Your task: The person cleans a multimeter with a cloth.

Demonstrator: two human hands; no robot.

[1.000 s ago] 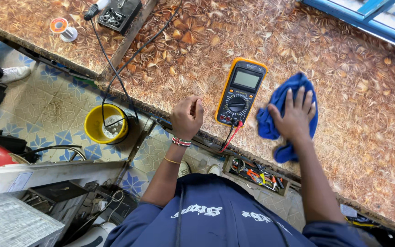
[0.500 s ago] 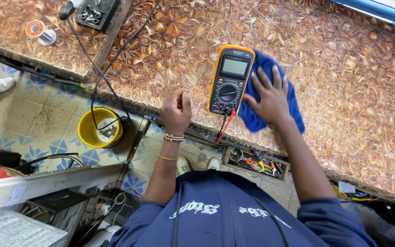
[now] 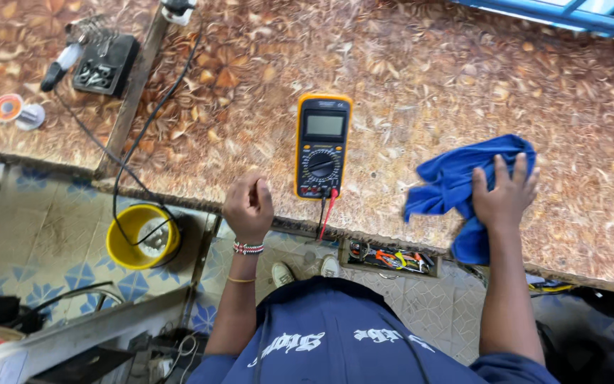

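A yellow-cased multimeter (image 3: 322,146) lies flat on the brown patterned tabletop (image 3: 421,78), its red and black leads hanging over the near edge. My left hand (image 3: 249,206) is a closed fist at the table edge, just left of the meter, with nothing visible in it. My right hand (image 3: 502,195) presses down on a crumpled blue cloth (image 3: 449,181) to the right of the meter, fingers spread over it and a fold bunched under the palm. Cloth and meter are apart.
A black soldering stand (image 3: 104,64) and a solder spool (image 3: 7,108) sit at the far left. A black cable runs down to a yellow bucket (image 3: 142,235) on the tiled floor. A small tray of wires (image 3: 391,257) hangs under the table edge.
My right hand has slid the blue cloth to the right, away from the multimeter it was touching. My left fist has stayed by the table edge.
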